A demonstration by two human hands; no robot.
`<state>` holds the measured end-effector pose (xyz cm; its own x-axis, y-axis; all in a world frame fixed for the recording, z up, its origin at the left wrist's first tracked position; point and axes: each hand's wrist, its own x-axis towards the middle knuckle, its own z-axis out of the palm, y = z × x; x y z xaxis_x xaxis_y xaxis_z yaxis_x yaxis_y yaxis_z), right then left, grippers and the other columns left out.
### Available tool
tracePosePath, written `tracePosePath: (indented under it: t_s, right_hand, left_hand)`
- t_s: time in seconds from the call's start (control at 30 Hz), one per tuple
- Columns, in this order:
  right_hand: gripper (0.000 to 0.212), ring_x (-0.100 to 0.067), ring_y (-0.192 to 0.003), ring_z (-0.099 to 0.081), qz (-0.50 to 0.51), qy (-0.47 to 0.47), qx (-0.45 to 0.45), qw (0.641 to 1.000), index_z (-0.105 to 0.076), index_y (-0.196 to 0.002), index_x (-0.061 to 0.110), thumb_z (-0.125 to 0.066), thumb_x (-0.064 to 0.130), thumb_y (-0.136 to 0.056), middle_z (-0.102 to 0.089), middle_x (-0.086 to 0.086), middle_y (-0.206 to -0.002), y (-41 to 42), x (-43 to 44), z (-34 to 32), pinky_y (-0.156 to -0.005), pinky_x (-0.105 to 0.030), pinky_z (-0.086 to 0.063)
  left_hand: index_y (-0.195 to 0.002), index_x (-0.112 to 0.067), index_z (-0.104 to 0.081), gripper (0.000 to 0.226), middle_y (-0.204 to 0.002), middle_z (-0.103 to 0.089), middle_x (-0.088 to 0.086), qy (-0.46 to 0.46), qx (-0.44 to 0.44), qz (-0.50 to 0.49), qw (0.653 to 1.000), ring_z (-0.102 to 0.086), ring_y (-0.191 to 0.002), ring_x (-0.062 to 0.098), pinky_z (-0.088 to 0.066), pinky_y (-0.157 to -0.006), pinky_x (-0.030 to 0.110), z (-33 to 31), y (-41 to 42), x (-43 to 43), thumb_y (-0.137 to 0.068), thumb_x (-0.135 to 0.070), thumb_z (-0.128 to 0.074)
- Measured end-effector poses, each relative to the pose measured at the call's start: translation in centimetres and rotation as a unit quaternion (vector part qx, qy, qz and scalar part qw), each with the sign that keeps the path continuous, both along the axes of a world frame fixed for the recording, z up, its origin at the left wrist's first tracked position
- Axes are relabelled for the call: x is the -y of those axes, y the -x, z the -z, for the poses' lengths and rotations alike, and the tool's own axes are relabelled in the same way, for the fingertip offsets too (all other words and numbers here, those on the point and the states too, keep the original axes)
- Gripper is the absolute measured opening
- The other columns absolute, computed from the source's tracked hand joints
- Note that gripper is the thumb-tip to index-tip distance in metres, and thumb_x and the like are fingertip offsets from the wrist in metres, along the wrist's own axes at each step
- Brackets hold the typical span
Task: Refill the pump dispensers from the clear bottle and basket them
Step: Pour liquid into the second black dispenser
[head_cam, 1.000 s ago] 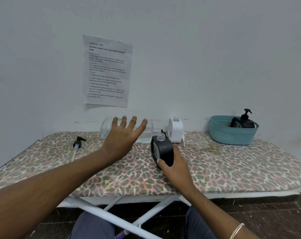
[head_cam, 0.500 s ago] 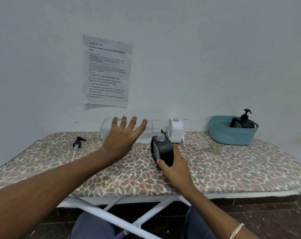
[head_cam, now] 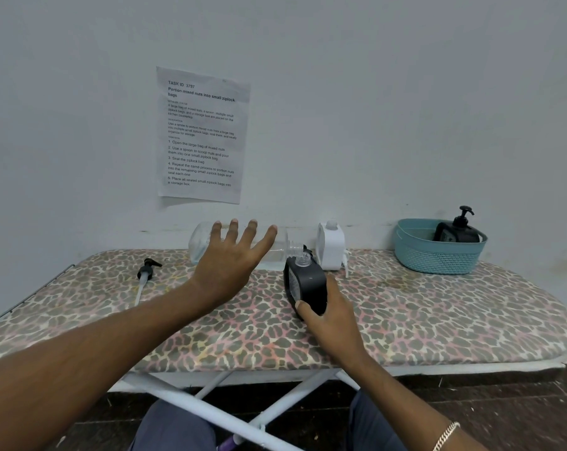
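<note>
My left hand (head_cam: 230, 265), fingers straight and spread, hides the middle of the clear bottle (head_cam: 200, 243), which lies on its side along the rear edge of the ironing board (head_cam: 438, 314); I cannot tell whether they touch. My right hand (head_cam: 334, 323) clamps round the pumpless black dispenser (head_cam: 306, 281) mid-board, covering its base. Behind stands the white dispenser (head_cam: 330, 245). A loose pump (head_cam: 145, 275) lies towards the left end. The teal basket (head_cam: 438, 258), at the rear right corner, hides the lower half of a black pump dispenser (head_cam: 457, 231).
</note>
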<state>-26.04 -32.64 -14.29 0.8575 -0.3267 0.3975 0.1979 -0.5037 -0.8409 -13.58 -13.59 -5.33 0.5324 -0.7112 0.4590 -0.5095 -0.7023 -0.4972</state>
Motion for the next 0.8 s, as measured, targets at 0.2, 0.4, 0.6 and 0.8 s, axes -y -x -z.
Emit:
tracePosePath:
  t_s: [0.2,0.4,0.6,0.8]
  right_hand:
    - [0.052,0.003,-0.095,-0.064,0.005,0.004,-0.002,1.0,-0.044,-0.133,0.051,-0.07,0.028,-0.094,-0.066,0.021,-0.11,0.0,0.0,0.0,-0.075,-0.018,-0.055]
    - [0.05,0.003,-0.096,-0.064,0.009,0.009,-0.007,1.0,-0.044,-0.128,0.052,-0.07,0.029,-0.093,-0.066,0.022,-0.111,-0.2,0.1,0.2,-0.081,-0.027,-0.056]
    - [0.05,0.008,-0.097,-0.062,0.01,0.006,-0.009,1.0,-0.044,-0.13,0.049,-0.07,0.028,-0.093,-0.065,0.023,-0.112,-0.1,0.0,0.1,-0.077,-0.02,-0.051]
    - [0.051,0.005,-0.1,-0.063,0.008,0.001,-0.012,1.0,-0.047,-0.136,0.043,-0.071,0.031,-0.093,-0.064,0.024,-0.115,-0.2,0.0,0.1,-0.079,-0.019,-0.051]
  left_hand:
    - [-0.156,-0.016,-0.031,0.1,-0.144,-0.056,0.028,0.003,-0.002,0.0,1.0,-0.059,-0.123,0.055,-0.047,-0.097,0.071,0.0,0.1,0.0,-0.072,0.0,-0.083]
    - [-0.156,-0.015,-0.031,0.104,-0.142,-0.057,0.028,0.011,-0.009,-0.001,1.0,-0.061,-0.12,0.055,-0.048,-0.095,0.072,0.3,0.2,0.0,-0.068,-0.002,-0.087]
    - [-0.155,-0.015,-0.031,0.104,-0.14,-0.058,0.028,0.024,-0.003,-0.01,1.0,-0.062,-0.119,0.055,-0.049,-0.094,0.072,0.8,0.2,0.3,-0.068,-0.001,-0.085]
    - [-0.155,-0.016,-0.031,0.102,-0.141,-0.058,0.028,0.047,-0.003,-0.036,0.998,-0.062,-0.12,0.055,-0.047,-0.096,0.075,1.4,0.5,0.6,-0.07,-0.006,-0.086]
